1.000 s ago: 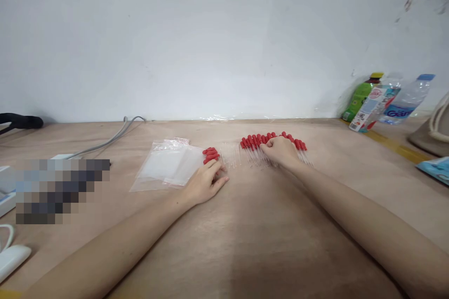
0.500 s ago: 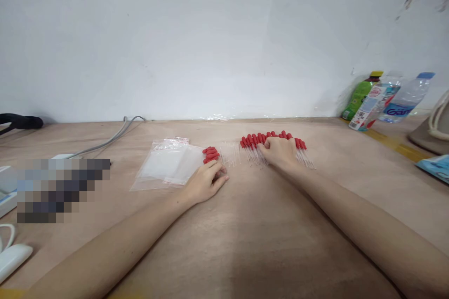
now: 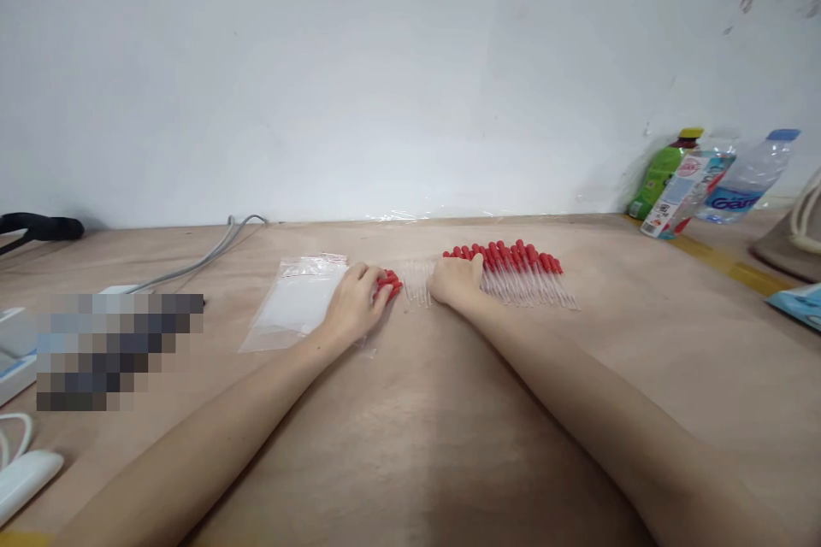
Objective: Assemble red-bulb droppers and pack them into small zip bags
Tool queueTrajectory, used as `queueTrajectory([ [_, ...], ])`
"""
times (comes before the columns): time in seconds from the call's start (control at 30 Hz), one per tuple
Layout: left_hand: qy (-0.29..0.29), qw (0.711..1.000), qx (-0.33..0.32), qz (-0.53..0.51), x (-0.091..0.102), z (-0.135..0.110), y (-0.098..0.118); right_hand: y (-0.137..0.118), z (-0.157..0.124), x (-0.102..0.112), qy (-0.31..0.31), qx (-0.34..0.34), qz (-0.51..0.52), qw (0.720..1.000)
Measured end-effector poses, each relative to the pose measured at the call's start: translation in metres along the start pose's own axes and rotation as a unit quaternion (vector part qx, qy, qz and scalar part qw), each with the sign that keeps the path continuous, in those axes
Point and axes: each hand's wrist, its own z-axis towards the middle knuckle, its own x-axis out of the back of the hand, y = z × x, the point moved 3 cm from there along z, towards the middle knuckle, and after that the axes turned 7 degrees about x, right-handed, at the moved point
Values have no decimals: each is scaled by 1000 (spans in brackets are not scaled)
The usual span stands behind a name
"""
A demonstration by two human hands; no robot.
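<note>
Bent over a small pile of red rubber bulbs [image 3: 390, 284], my left hand [image 3: 354, 301] has its thumb and fingers curled around some of them. To their right lies a row of thin clear glass tubes [image 3: 416, 284]. My right hand [image 3: 454, 280] rests at the right end of those tubes with its fingers curled in; its fingertips are hidden, and I cannot see what they hold. Right behind and beside it, droppers [image 3: 522, 269] with red bulbs on clear tubes lie side by side in a long row, bulbs toward the wall.
Clear zip bags [image 3: 292, 299] lie left of my left hand. A grey cable [image 3: 211, 255] runs along the left, near a blurred-out patch. Several bottles, one a green bottle [image 3: 664, 175], stand at the back right near a bag with a rope handle [image 3: 792, 239].
My right hand has moved left from the dropper row to the glass tubes, uncovering more droppers. My left hand has shifted left and back, onto the red bulbs and over the bags' edge.
</note>
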Motion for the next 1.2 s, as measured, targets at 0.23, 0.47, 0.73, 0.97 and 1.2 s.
queueTrajectory([
  [0.23,-26,999,1,-26,-12,5,-18,-4,-16,5,35,22,-6,999],
  [0.47,-54,998,-11,-11,-12,4,-12,22,-69,12,249,136,-8,959],
  [0.73,11,1000,-24,15,-5,2,-10,55,-100,10,281,257,82,921],
  [0.97,39,998,-43,-37,3,-3,3,55,-97,9,243,275,156,917],
  [1.2,-90,984,-109,-106,-1,-25,40,56,-97,7,225,265,167,923],
])
